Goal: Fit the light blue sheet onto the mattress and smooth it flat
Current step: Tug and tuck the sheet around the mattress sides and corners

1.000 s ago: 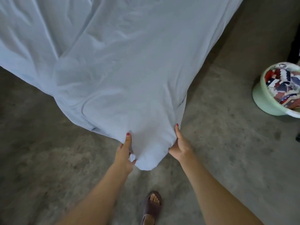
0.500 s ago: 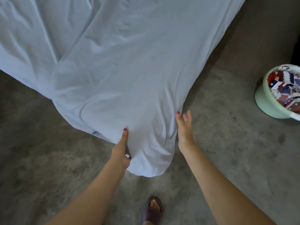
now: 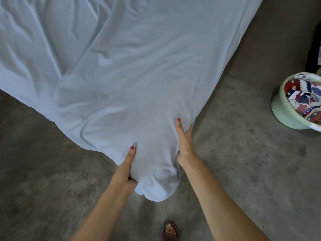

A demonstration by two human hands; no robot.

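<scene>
bunching sheet (image 3: 139,75) corner between left hand (image 3: 124,173) closed grip, right hand (image 3: 185,142) pinch.

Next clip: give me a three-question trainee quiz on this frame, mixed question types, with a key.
1. True or false: both hands are on the sheet.
2. Where does the basin stand? A) on the mattress B) on the floor, to the right C) in the left hand
3. Fill in: the right hand lies along the sheet's ____ edge.

Key: 1 true; 2 B; 3 right.
</scene>
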